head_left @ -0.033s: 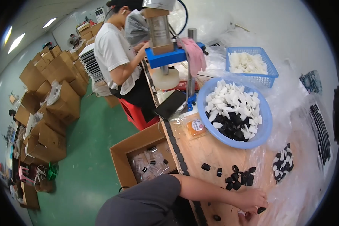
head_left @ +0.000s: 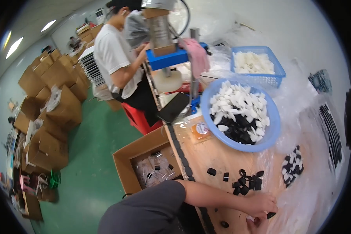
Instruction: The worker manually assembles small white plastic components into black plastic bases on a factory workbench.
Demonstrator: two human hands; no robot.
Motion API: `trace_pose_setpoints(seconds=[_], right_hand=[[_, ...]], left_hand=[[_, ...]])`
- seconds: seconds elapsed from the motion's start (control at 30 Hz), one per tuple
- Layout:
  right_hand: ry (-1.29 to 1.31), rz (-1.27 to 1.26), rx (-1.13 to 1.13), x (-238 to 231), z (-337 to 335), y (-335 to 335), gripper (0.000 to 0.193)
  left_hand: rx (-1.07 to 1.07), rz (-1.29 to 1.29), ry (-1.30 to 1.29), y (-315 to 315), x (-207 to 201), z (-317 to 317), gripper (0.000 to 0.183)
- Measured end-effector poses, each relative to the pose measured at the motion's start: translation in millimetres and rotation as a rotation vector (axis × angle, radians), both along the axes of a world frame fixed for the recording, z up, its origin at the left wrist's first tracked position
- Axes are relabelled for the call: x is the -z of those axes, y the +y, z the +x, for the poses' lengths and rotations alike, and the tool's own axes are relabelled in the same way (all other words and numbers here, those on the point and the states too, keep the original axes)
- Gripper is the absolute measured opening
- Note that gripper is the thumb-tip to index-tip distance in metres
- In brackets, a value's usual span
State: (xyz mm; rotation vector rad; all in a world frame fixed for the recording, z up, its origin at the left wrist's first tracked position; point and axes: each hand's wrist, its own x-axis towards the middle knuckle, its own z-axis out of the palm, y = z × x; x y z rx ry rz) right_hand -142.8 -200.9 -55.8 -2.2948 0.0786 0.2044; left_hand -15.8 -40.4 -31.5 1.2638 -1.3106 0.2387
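My left hand (head_left: 260, 204) reaches in from the lower left over the wooden table, its fingers closed. A small black plastic piece (head_left: 271, 215) shows at its fingertips. Just below, at the lower edge, my right hand (head_left: 257, 226) is partly in view with its fingers curled in close to the left hand. Something small and pale shows by its fingers; what it grips I cannot make out. Several black ring-like caps (head_left: 244, 190) lie loose beyond my left wrist. To the right sits a pile of mixed black and white leaf-shaped pieces (head_left: 292, 165).
A blue bowl (head_left: 275, 136) holds white and black pieces; behind it a blue basket (head_left: 279, 81) holds white ones. A press (head_left: 167, 58) stands at the back left, near a seated co-worker (head_left: 113, 54). An open carton (head_left: 123, 156) of clear parts sits beside the table edge.
The whole view has shifted slightly, so things sit a little farther left and up. Both hands stay close together, almost unmoved.
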Motion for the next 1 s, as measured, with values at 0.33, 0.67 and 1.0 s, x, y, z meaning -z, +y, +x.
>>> trace_pose_setpoints(seconds=[0.33, 0.67, 1.0], right_hand=[[-0.129, -0.034, -0.042, -61, 28, 31, 0.038], [-0.179, -0.02, 0.122, -60, 8, 11, 0.034], [-0.084, -0.022, 0.062, -60, 25, 25, 0.035]], left_hand=[[-0.258, 0.141, -0.04, 35, -29, 41, 0.055], [-0.114, 0.231, -0.042, 15, -43, 26, 0.049], [-0.098, 0.29, -0.287, 24, -7, 26, 0.043]])
